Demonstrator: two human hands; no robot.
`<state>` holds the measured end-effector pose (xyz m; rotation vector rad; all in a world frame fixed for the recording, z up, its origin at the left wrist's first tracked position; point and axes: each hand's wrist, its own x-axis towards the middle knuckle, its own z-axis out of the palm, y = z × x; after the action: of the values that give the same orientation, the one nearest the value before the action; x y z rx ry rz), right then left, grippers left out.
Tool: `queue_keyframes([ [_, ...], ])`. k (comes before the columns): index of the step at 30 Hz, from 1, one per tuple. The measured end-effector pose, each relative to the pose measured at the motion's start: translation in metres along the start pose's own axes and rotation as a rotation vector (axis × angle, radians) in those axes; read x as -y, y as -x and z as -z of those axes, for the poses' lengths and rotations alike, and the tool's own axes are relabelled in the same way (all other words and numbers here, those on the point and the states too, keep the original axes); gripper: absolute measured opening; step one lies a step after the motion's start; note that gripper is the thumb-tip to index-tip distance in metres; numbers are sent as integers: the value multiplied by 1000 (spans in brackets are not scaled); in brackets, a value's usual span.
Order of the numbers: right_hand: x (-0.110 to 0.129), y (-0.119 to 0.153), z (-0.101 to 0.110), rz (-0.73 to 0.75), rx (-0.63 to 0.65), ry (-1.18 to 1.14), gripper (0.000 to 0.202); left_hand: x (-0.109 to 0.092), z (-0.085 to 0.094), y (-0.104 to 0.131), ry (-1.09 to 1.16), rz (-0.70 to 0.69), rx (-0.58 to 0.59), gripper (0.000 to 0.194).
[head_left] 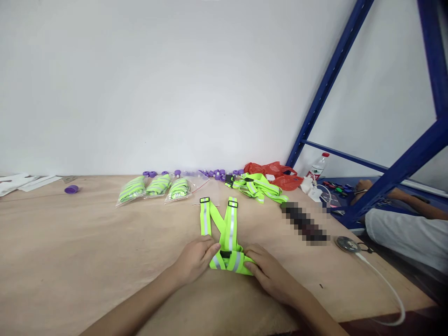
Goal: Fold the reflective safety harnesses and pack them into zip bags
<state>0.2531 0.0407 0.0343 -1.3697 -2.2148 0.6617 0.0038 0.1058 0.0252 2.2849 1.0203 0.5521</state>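
Observation:
A neon yellow-green reflective vest [231, 228] made of elastic straps with silver stripes lies on the table, partly folded. Two of its straps with black slide adjusters point away from me, and a black buckle part shows near the folded end. My left hand [198, 256] is closed on the left edge of the fold, thumb on top. At the right end, my right hand [268, 270] pinches the folded band. An open-looking clear zip bag [206, 198] lies flat just beyond the straps. Fingertips under the fabric are hidden.
Three packed clear bags [132, 190] of reflective straps lie behind left. Loose reflective straps [261, 186], a red plastic bag [273, 172] and purple caps [219, 175] line the wall. A round device [347, 244] with a white cable is right. Another person's arm [402, 196] shows beyond the blue frame [395, 172].

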Motion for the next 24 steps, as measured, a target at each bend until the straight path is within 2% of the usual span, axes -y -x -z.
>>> queue_keyframes([
  [6, -7, -8, 0, 2, -12, 81, 27, 4, -2, -6, 279, 78, -36, 36],
  [9, -10, -11, -3, 13, -31, 143, 27, 6, 3, -3, 335, 119, -24, 41],
  [15, -14, -11, -6, 28, -22, 190, 23, 4, 10, 14, 277, 34, -41, 44],
  [20, -18, -13, -6, 6, -21, 215, 26, 6, 7, 18, 227, 81, -24, 50],
  [24, -18, -18, -4, -3, -33, 206, 26, 8, 7, 17, 201, 116, -5, 47],
])
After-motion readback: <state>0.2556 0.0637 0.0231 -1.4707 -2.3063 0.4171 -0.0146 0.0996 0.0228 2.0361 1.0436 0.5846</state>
